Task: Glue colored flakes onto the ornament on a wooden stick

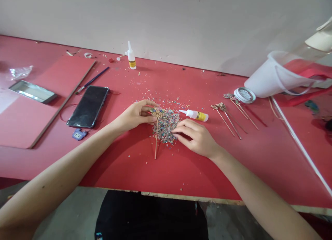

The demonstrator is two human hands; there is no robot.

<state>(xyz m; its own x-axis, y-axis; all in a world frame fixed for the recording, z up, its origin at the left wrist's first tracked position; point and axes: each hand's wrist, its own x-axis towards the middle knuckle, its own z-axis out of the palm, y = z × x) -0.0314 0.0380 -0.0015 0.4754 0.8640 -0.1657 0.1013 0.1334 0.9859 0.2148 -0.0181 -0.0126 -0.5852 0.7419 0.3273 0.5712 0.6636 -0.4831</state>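
Observation:
My left hand (142, 114) grips the ornate top of a gold hairpin (156, 138) between thumb and fingers; its long stick points down toward the table's front edge. Greenish pieces show on the hairpin's head. Beside it spreads a pile of small multicoloured stone chips (167, 126). At the pile's right edge rests my right hand (193, 135), its fingertips drawn together among the chips; whether a chip is pinched there is too small to make out. Just beyond that hand lies a white glue bottle (198, 115) on its side, nozzle toward the pile.
Several finished-looking hairpins (228, 117) lie at right, near a round white container (244, 95) and a tipped white bucket (269, 74). A second glue bottle (131, 57) stands at the back. On the left are a phone (88, 107), a paintbrush (92, 80) and a shallow case (33, 91).

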